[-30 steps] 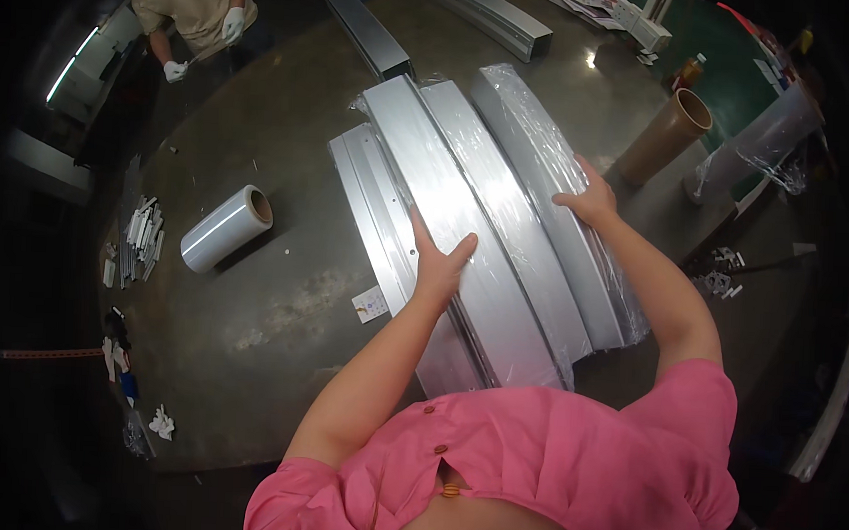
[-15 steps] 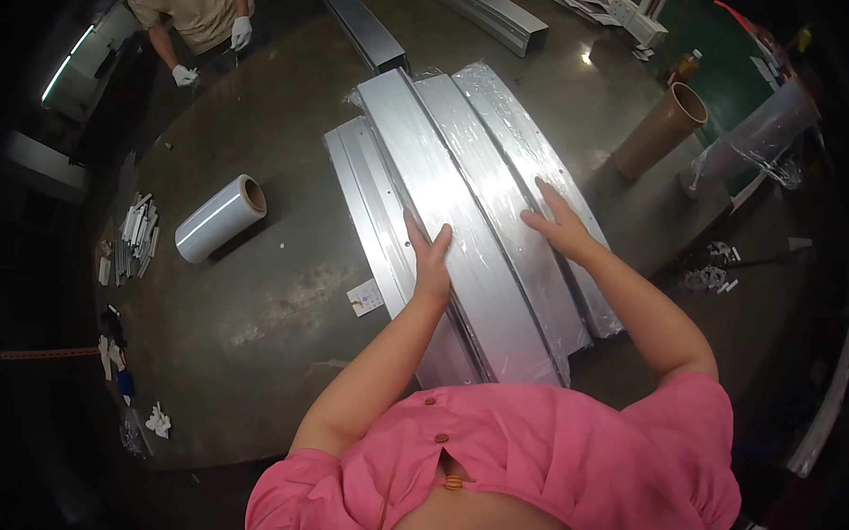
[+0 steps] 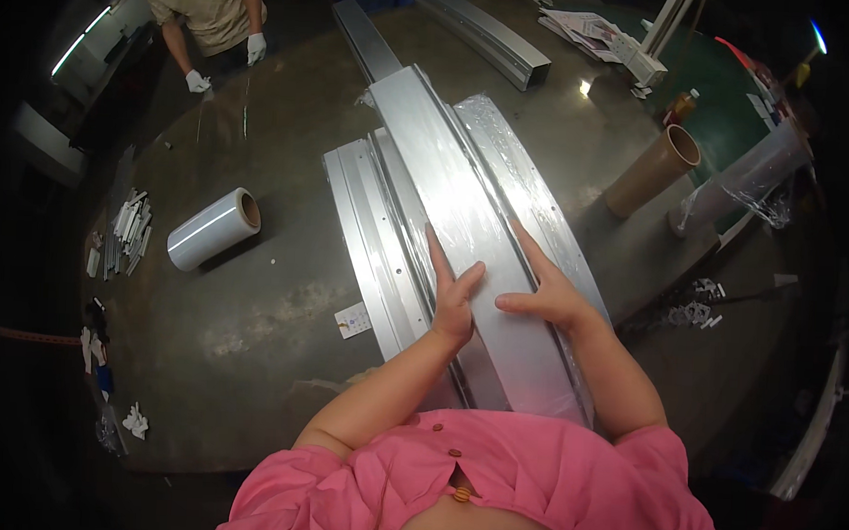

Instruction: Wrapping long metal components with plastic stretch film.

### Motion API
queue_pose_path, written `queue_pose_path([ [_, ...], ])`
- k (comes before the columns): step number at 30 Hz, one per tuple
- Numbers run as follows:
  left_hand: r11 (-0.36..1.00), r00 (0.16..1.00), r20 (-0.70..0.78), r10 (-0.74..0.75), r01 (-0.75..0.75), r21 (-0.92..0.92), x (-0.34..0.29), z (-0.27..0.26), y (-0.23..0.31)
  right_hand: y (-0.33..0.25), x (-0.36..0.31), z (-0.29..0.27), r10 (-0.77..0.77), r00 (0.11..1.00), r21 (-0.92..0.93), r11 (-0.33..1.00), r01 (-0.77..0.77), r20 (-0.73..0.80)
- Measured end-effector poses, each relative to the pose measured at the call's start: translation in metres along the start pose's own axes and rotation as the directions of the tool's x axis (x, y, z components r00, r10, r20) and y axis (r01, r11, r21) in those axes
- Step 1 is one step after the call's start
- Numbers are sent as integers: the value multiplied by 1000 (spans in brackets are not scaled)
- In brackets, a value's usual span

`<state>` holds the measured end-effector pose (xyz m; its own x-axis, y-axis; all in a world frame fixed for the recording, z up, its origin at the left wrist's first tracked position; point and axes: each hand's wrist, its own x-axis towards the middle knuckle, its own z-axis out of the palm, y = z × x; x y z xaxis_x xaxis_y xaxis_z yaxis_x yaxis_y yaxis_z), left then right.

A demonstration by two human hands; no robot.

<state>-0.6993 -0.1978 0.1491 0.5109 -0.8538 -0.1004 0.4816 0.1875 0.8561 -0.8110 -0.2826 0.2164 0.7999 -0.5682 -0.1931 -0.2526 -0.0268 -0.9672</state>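
A long silver metal profile lies over the middle of a group of similar profiles, its far end pointing away to the left. My left hand grips its left edge, thumb on the top face and fingers along the side. On the opposite edge my right hand holds it the same way, fingers running down the side. To its right is a profile wrapped in clear film. A flanged profile with small holes shows on the left. Undersides of the profiles are hidden.
On the dark table lies a roll of clear film. Brown cardboard tube and film-covered tube stand at right. More profiles lie at the back. Across the table, a person in white gloves handles something thin.
My right hand has left the film-wrapped profiles at right and closed on the middle one. That profile has shifted right, over its neighbour, uncovering more of the left side.
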Motion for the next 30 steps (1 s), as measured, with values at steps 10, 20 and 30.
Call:
queue_pose_path([
  [10, 939, 996, 64, -69, 87, -332, 73, 77, -51, 4, 23, -85, -24, 987, -298, 954, -24, -158],
  [20, 682, 906, 366, 213, -407, 608, 53, 74, -63, 46, 25, -90, -88, 976, -415, 910, -3, -201],
  [30, 715, 888, -155, 432, -233, 659, -2, -174, 48, 36, 41, 4, -92, 974, -916, 368, -158, -205],
])
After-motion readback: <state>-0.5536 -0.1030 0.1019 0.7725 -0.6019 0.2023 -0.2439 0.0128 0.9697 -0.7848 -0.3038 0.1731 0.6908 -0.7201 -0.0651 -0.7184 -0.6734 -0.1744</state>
